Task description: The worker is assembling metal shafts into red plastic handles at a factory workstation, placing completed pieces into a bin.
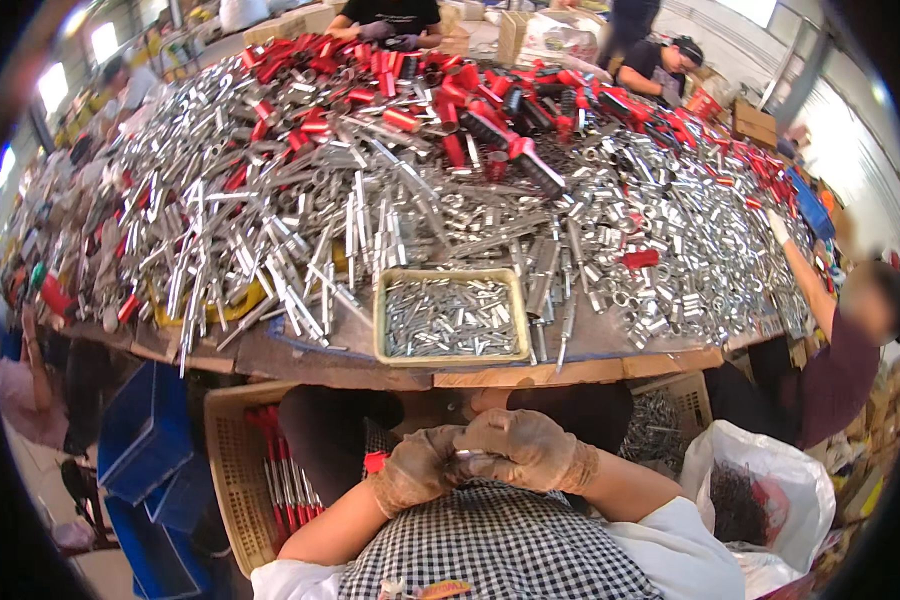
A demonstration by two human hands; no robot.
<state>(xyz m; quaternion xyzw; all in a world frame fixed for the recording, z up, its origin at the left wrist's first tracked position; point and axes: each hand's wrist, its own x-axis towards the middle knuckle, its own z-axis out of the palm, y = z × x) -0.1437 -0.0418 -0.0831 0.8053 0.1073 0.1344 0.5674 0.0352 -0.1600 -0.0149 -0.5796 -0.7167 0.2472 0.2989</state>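
My left hand and my right hand, both in worn brownish work gloves, are close together above my lap. Their fingers are closed round a small silver metal piece, mostly hidden by the gloves. A red part shows at the left side of my left glove; whether it joins the metal piece is hidden. Beyond my hands, at the table's near edge, a cream tray holds many short silver pins.
Silver tubes and rods, rings and red-handled parts are heaped across the table. A tan basket of red-and-silver rods and blue bins stand left; a white sack stands right. Co-workers sit around; one arm reaches in.
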